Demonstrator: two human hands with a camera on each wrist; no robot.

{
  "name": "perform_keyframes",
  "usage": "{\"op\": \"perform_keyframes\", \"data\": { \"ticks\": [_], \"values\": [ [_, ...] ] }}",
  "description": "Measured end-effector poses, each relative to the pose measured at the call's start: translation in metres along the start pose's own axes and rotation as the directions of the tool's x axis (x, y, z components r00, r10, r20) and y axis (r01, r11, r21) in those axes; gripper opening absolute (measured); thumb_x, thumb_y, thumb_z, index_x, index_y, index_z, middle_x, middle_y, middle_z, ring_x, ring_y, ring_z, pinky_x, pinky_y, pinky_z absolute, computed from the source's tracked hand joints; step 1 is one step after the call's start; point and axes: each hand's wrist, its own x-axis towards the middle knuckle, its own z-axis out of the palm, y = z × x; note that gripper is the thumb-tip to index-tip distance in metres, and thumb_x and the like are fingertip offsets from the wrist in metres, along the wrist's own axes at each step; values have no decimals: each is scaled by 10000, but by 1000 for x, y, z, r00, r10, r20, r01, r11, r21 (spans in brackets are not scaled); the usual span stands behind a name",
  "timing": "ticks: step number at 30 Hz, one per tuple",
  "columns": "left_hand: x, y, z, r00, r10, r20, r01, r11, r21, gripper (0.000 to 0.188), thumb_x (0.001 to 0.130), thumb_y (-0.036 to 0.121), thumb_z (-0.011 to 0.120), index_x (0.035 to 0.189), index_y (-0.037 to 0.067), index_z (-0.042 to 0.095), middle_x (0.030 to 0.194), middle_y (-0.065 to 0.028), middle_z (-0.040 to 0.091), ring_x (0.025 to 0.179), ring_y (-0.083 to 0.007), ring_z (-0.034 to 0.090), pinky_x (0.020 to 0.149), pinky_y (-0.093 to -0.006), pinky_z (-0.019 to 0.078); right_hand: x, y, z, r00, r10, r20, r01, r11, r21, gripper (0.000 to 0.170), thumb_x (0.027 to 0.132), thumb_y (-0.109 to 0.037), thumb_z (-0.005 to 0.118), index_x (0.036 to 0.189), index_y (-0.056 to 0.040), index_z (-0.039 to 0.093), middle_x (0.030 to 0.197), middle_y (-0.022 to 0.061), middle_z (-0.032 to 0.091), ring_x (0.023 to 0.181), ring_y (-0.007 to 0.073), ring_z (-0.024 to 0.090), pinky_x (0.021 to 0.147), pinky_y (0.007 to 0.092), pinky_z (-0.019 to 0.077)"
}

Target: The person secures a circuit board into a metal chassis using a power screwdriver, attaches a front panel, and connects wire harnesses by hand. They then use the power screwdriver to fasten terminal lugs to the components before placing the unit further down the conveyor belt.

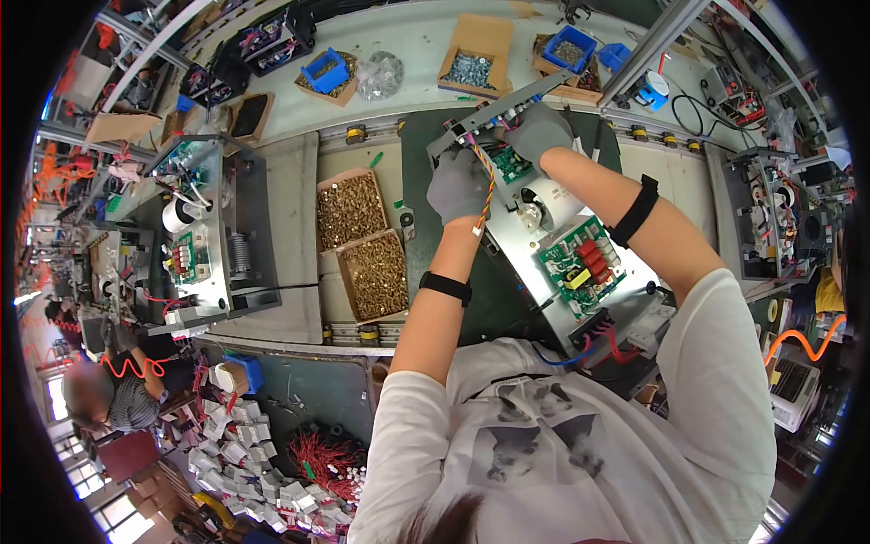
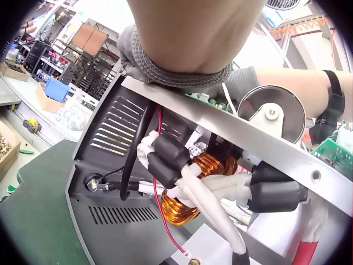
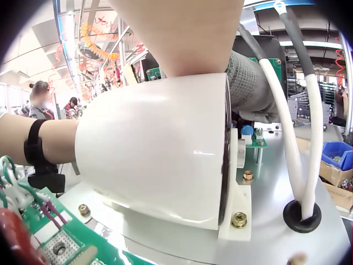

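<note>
Both hands wear grey gloves and work at the far end of an open metal machine chassis point(image 1: 535, 272). My left hand point(image 1: 458, 186) is at the left part of the tilted front panel point(image 1: 494, 113), its fingertips hidden. Beside it hangs a twisted orange and brown wire bundle point(image 1: 489, 181) with a white connector point(image 1: 478, 230). My right hand point(image 1: 539, 134) reaches to the panel's right part, fingers mostly out of sight, above a small green circuit board point(image 1: 515, 165). Nearer stand a large white cylinder point(image 3: 154, 149) and a green board with red parts point(image 1: 583, 267). Copper coils point(image 2: 179, 208) sit under the metal plate.
Two open boxes of brass-coloured fasteners point(image 1: 352, 208) lie left of the chassis. Another chassis point(image 1: 204, 236) stands farther left, and one more point(image 1: 779, 213) at the right. Blue bins point(image 1: 569, 47) and cardboard boxes line the back shelf. A person point(image 1: 136, 390) is at lower left.
</note>
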Motion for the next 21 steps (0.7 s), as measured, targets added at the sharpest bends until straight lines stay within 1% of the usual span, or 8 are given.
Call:
{"op": "perform_keyframes", "data": {
  "ticks": [2,6,8,9,11,15,17,21],
  "values": [
    [-1,-2,1,1000,-9,-29,8,999,-36,78,747,190,584,794,168,643,912,-61,607,741,-301,613,585,-402,490,-2,-4,-5,999,24,22,-22,998,-64,462,669,-408,735,934,-33,682,959,174,665,903,295,647,773,374,516],
    [1,-2,-1,999,-19,-36,17,998,-55,81,751,198,578,791,175,644,880,-63,603,728,-303,608,587,-403,488,-5,-7,-8,1000,-4,-4,3,995,-97,472,659,-409,739,939,-33,682,948,176,667,893,290,651,770,371,517],
    [1,-3,-2,1000,-11,3,11,999,-46,81,748,205,578,787,178,643,858,-59,601,735,-299,608,591,-403,488,-6,-9,-9,999,29,29,-26,995,-100,478,653,-413,739,939,-34,684,942,168,669,878,289,654,769,369,516],
    [2,-2,-4,1000,-17,-3,17,999,-46,81,748,205,578,787,178,643,858,-59,601,735,-299,608,591,-403,488,-7,-11,-11,999,22,30,-19,994,-104,478,653,-413,739,939,-34,684,942,168,669,878,289,654,769,369,516],
    [2,0,-6,998,-41,57,44,998,-50,114,779,224,576,821,164,663,897,-66,615,771,-307,613,643,-398,491,-8,-13,-13,998,31,61,-23,992,-125,486,647,-416,740,938,-32,684,937,161,671,867,289,656,769,369,516],
    [1,-4,0,999,-32,39,34,997,-64,118,778,222,575,824,161,664,901,-68,616,777,-309,613,646,-394,492,-4,-8,-8,999,19,44,-14,994,-106,486,644,-415,741,938,-32,685,938,157,672,873,287,655,770,368,516],
    [0,-6,3,999,-2,-49,-4,994,-111,85,739,198,580,783,165,644,862,-68,593,744,-299,604,605,-406,485,-2,-8,-6,998,8,56,-1,994,-108,474,644,-406,743,931,-33,687,944,157,673,886,288,654,775,366,515],
    [1,-4,2,1000,-19,-10,18,996,-93,83,740,200,578,776,163,643,869,-67,592,745,-301,605,603,-406,484,-3,-8,-6,999,13,42,-9,994,-105,472,644,-396,745,938,-32,684,963,159,670,900,290,651,782,365,514]
  ]
}}
